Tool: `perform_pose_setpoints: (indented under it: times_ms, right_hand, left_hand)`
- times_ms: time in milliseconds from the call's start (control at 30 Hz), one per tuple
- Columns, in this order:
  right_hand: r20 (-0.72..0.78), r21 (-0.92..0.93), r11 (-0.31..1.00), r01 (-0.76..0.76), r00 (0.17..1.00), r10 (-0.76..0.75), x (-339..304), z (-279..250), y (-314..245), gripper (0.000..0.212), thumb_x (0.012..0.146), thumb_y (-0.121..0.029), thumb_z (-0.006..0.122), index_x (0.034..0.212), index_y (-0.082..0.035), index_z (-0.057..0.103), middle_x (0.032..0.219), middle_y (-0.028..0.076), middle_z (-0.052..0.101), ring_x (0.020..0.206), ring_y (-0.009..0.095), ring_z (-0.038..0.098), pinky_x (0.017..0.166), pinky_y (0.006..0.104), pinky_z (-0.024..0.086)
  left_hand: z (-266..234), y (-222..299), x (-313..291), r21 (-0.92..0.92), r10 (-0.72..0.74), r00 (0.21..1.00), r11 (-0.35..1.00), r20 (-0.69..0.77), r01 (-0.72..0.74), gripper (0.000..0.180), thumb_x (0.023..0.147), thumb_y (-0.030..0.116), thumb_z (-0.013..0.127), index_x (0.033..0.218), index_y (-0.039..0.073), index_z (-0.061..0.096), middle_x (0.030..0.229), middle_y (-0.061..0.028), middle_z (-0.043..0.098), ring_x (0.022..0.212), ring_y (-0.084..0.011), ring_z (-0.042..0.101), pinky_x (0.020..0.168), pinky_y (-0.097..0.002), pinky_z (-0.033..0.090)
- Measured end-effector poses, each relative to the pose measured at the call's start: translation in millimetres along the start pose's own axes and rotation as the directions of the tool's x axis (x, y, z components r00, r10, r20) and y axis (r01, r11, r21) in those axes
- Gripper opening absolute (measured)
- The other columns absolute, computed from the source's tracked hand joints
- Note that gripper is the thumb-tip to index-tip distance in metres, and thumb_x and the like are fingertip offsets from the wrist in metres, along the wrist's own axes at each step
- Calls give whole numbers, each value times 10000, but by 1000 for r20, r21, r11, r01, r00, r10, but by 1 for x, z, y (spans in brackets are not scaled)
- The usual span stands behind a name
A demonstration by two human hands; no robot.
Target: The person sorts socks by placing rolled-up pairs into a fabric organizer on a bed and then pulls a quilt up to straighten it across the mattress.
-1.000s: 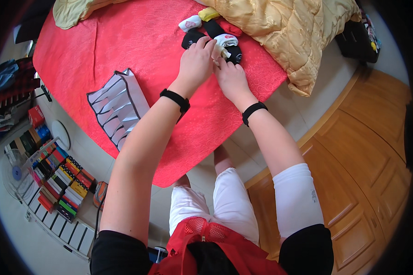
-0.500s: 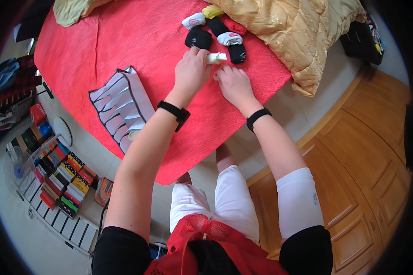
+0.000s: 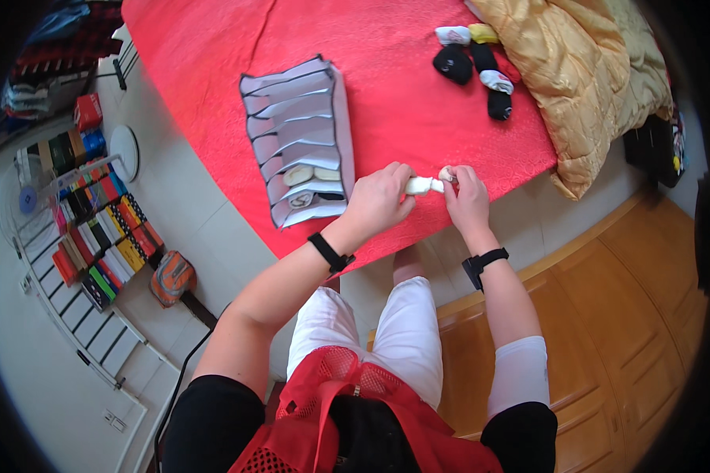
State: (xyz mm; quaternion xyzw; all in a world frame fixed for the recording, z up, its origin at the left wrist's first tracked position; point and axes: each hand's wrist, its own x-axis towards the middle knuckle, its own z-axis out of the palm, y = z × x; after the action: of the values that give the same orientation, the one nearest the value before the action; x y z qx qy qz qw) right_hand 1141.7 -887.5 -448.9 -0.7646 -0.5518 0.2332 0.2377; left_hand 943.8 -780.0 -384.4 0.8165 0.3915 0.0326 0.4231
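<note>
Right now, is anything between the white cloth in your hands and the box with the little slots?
Yes, the left hand lies between the white cloth and the slotted box. Otherwise I see only the red cover there.

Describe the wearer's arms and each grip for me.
The left grip and right grip are ungloved hands. A black band circles each wrist. Black short sleeves cover both upper arms; a white sleeve shows below the right one.
</note>
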Motion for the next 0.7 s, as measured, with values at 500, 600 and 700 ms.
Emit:
perform_pose_setpoints:
  times_ms: [500,600,700]
  right_hand:
    - [22,120,932,343,937,-348,17,49,-192,190,808,-81,711,985,-72,641,937,80,661,869,277,640,768,397,452]
    - [28,81,905,418,907,-421,25,67,-204,185,799,-91,704,973,-79,644,887,73,635,824,273,618,760,394,436]
    - [79,-49,865,500,865,-496,32,78,-208,145,805,-106,702,933,-90,636,857,66,617,811,266,601,758,391,428]
  left_hand:
    - [-128,-101,-123,106,-132,946,980,-295,170,316,804,97,718,1110,66,645,1037,-126,616,884,-343,664,742,-429,556]
    - [-126,-115,-124,173,-76,949,976,-305,134,301,802,86,714,1097,70,653,985,-108,622,864,-320,665,715,-420,554]
    - [-116,-125,-117,284,-4,948,954,-317,99,278,788,93,718,1060,85,662,922,-85,625,831,-294,661,684,-407,550]
